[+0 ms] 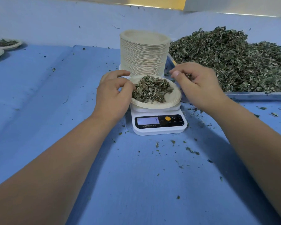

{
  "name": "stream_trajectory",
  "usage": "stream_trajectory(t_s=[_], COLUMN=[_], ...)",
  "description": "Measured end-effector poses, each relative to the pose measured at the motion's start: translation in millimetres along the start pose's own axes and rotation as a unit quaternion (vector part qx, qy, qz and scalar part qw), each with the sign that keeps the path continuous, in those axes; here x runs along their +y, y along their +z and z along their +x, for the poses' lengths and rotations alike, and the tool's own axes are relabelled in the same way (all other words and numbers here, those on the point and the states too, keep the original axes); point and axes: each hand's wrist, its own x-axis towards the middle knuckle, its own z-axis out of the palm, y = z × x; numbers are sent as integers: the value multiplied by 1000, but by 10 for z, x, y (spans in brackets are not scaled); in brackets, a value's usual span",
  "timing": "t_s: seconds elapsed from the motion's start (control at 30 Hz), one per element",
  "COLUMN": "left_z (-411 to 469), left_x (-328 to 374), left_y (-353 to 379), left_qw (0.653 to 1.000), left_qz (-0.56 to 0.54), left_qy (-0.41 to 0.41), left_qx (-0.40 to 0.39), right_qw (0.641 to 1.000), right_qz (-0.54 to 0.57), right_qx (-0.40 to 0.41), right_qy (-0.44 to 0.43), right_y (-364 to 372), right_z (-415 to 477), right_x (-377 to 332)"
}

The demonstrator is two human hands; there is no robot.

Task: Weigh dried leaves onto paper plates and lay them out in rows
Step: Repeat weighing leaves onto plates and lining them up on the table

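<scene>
A paper plate (172,101) holding a mound of dried leaves (151,89) sits on a white digital scale (159,125) in the middle of the blue table. My left hand (113,93) grips the plate's left rim, fingers curled over its edge and touching the leaves. My right hand (199,86) hovers at the plate's right side with curled fingers holding a small pinch of dried leaves. The scale's display is lit; its reading is hard to make out.
A tall stack of paper plates (143,52) stands just behind the scale. A metal tray (256,95) heaped with dried leaves (234,60) lies at right. Two filled plates (6,43) sit far left. Leaf crumbs dot the blue cloth (47,95).
</scene>
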Motion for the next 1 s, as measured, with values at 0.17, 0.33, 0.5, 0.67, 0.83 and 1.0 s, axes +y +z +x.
stream_trajectory(t_s=[0.17,0.33,0.5,0.67,0.83,1.0], left_z=[-28,-46,-66,-35,7,9], left_x=[65,80,116,94,-8,2], left_y=[1,-15,7,-5,5,14], left_qw=[1000,999,998,995,993,996], left_qz=[-18,-14,-20,-79,-80,-61], left_qy=[19,32,51,-10,-83,-61], left_qx=[10,12,-18,55,30,-16], right_qw=[990,985,989,990,989,987], right_qz=[-128,-144,-136,-137,-144,-154], right_qx=[-6,-31,-38,-33,-42,-29], right_qy=[60,85,35,0,15,27], right_y=[-150,-127,-72,-54,-68,-87], right_z=[-67,-116,-154,-179,-180,-173], right_x=[346,390,204,77,85,103])
